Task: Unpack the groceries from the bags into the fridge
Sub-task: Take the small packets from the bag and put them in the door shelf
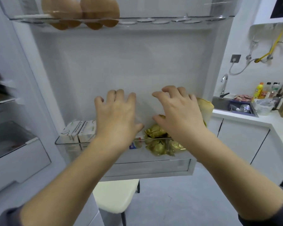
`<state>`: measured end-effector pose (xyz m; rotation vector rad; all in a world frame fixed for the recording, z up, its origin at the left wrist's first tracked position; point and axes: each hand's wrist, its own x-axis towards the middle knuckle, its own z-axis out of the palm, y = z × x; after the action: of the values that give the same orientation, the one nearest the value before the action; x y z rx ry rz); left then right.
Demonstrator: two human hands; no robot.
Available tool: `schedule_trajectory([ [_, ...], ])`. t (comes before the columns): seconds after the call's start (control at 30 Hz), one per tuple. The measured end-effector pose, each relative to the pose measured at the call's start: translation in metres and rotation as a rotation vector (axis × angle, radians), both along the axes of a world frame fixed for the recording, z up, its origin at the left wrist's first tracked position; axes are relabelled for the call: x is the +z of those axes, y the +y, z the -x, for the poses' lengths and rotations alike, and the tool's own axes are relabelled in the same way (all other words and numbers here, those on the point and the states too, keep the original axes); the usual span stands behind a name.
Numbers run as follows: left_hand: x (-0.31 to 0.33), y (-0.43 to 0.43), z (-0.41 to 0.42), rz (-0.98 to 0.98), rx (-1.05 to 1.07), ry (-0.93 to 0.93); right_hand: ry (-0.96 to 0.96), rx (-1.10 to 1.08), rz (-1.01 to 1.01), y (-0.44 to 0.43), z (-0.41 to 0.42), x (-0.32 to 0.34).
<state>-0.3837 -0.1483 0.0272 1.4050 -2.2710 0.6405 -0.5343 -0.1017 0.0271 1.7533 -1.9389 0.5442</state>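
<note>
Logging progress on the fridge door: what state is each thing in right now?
Fridge door: open.
Egg rack: partly filled, eggs at its left end.
Lower door bin: holds white cartons and gold-wrapped items.
Left hand: open, empty.
Right hand: open, fingers curled, empty.

The clear, glossy plastic door shelf (pixel 69 143) carries matt white paper cartons (pixel 78 131) at its left end and crinkled, shiny gold foil wrapping (pixel 155 132) towards its right end; smooth matt brown eggs (pixel 82 12) sit in the transparent plastic upper rack (pixel 170 20); the white fridge door lining (pixel 121 62) looks smooth and faintly satin; a polished metal tap (pixel 224 82) gleams.
</note>
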Motion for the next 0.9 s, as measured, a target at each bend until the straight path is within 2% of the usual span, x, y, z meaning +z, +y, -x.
schedule_trajectory([
  [0.2,-0.019,0.055,0.049,-0.088,-0.042,0.130,0.019,-0.130,0.074,0.068,0.059,-0.028],
  [0.47,-0.065,0.151,0.161,-0.137,-0.210,0.226,0.015,-0.383,-0.037,0.197,0.161,-0.065],
  [0.73,-0.130,0.262,0.270,-0.399,-0.385,0.146,-0.073,-0.599,-0.166,0.332,0.233,-0.110],
  [0.9,-0.169,0.324,0.317,-0.502,-0.507,0.044,-0.220,-0.790,-0.250,0.412,0.262,-0.152],
])
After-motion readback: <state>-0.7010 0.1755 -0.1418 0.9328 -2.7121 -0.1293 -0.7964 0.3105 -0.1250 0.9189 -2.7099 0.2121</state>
